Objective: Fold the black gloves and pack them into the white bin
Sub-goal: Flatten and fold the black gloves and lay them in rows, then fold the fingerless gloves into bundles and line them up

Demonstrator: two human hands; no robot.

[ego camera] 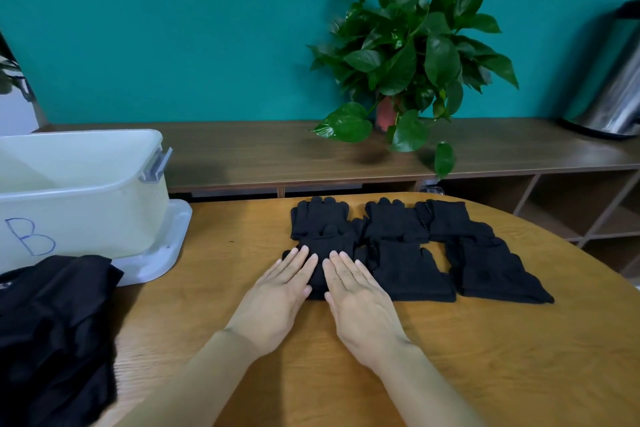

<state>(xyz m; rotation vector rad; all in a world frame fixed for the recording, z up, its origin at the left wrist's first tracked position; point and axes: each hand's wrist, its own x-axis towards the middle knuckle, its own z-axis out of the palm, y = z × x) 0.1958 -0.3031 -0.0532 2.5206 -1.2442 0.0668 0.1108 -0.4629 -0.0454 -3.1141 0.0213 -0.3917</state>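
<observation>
Both hands lie flat, fingers straight and close together, on the near-left glove [320, 255] of a block of black gloves [408, 246] laid in two rows on the round wooden desk [450, 357]; the left hand [277, 298] presses its left half, the right hand [356, 302] its right half, and a narrow strip of black shows between them. The gloves lie with their long axis running near to far; in the far row the fingers point away toward the wall, while the near row shows wide cuffs toward the person (the far-right one [446, 218] seems turned another way, but I cannot tell for sure). The block sits close to the desk's far edge; bare wood stretches near the person and to the right, as far as the curved rim. The white bin [86, 191], marked with a blue B, stands at far left on its lid [166, 246], well apart from the gloves, bare wood between them. A heap of black cloth [52, 322] covers the near-left corner, just beside the lid. Behind the desk a low wooden shelf [242, 149] carries a leafy potted plant [408, 55] and a metal can [613, 90] at far right.
</observation>
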